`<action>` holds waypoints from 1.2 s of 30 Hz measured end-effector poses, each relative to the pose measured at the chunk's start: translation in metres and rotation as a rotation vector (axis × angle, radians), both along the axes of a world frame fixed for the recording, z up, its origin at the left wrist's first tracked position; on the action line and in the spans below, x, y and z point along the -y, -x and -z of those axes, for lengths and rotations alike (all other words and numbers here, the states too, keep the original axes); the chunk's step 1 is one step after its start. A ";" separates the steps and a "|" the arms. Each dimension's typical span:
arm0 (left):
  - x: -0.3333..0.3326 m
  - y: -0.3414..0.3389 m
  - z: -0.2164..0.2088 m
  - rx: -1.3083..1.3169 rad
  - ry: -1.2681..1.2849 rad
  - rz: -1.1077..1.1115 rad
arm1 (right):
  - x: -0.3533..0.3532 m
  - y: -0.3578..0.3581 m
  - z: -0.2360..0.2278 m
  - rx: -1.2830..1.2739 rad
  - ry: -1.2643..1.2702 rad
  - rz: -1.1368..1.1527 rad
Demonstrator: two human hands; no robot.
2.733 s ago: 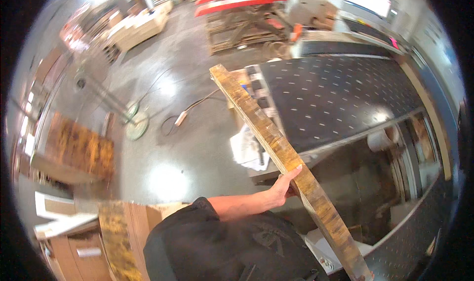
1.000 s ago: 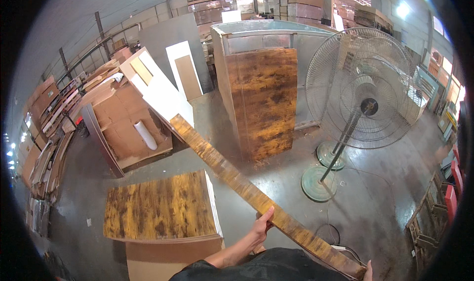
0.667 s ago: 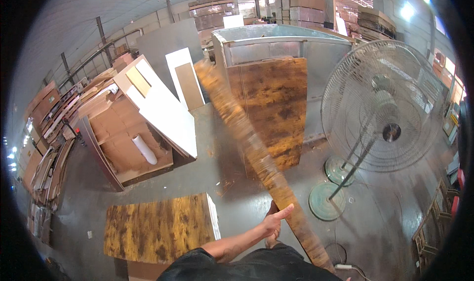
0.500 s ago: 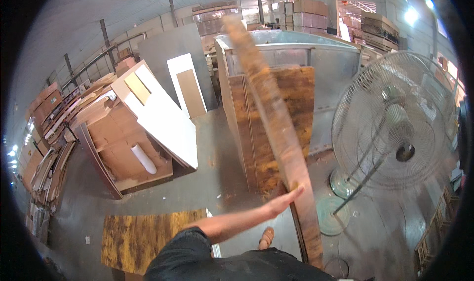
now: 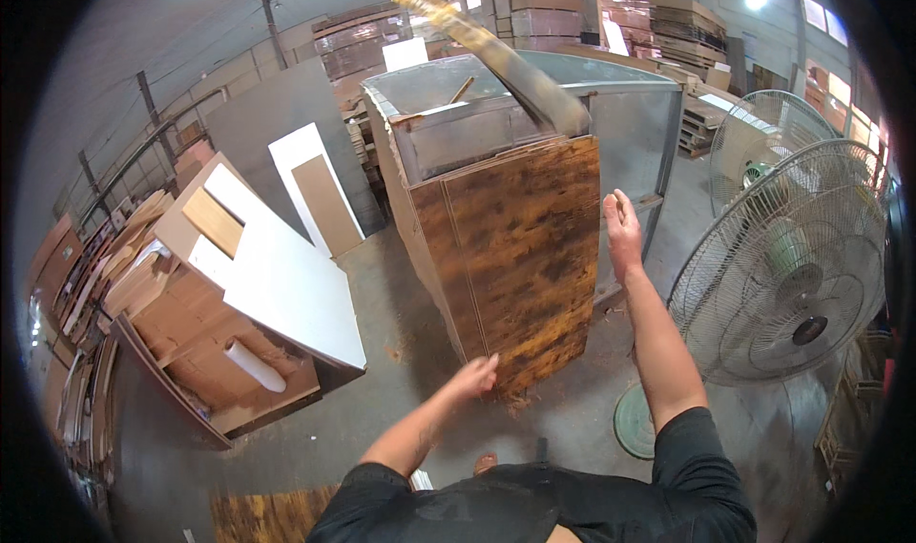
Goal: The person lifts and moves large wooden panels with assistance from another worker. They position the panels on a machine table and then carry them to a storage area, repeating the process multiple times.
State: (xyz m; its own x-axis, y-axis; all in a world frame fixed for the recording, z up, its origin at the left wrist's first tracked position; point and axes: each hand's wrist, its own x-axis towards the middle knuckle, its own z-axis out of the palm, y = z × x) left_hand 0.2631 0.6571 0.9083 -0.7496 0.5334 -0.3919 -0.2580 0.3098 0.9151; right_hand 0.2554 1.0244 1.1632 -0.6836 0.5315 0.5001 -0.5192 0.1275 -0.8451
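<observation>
A long, narrow wood-patterned board [image 5: 487,47], blurred by motion, slants in the air over the near rim of a large grey metal bin [image 5: 634,142]. Neither of my hands touches it. My right hand [image 5: 622,230] is raised beside the bin's right side, open, its fingers stretched upward. Lower down, my left hand [image 5: 474,378] is loosely open with nothing in it, close to the bottom of the brown wood-patterned panels [image 5: 525,257] that stand against the bin's near side.
To the right stand two large pedestal fans [image 5: 782,266]. A brown carton [image 5: 215,328] with a white roll [image 5: 256,365] and a leaning white board [image 5: 291,276] lies left. Another wood-patterned board [image 5: 272,514] is at lower left. Stacked boards [image 5: 544,23] line the back.
The long board has left my hand and moved up and away over the bin. My right hand has come into view, raised. My left hand has dropped lower and to the left.
</observation>
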 end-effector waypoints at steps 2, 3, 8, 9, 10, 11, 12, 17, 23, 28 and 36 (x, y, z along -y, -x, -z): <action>0.045 -0.018 0.063 0.239 -0.027 -0.015 | -0.005 0.014 0.023 0.065 -0.238 0.118; 0.066 -0.035 0.092 0.160 0.208 -0.138 | -0.007 0.010 0.057 0.126 -0.196 0.009; 0.207 -0.087 0.189 0.310 0.361 0.076 | 0.046 -0.165 0.329 1.123 -0.154 0.136; 0.234 -0.091 0.202 0.376 0.430 0.114 | 0.066 -0.230 0.375 1.370 -0.144 0.132; 0.251 -0.091 0.216 0.384 0.457 0.174 | 0.083 -0.301 0.408 1.582 -0.123 0.111; 0.263 -0.086 0.228 0.393 0.518 0.226 | 0.105 -0.377 0.429 1.787 -0.063 0.087; 0.271 -0.078 0.239 0.387 0.583 0.280 | 0.121 -0.444 0.436 1.903 0.026 0.099; 0.249 0.018 0.261 0.144 0.732 0.545 | 0.197 -0.631 0.399 2.011 0.366 0.465; 0.011 0.141 0.216 0.059 0.741 0.678 | 0.217 -0.579 0.400 1.636 0.568 0.792; -0.222 0.078 0.150 -0.225 0.469 0.538 | 0.210 -0.547 0.392 1.267 0.432 0.575; -0.360 -0.254 0.112 -0.188 0.375 1.218 | 0.248 -0.779 0.420 1.338 0.948 1.081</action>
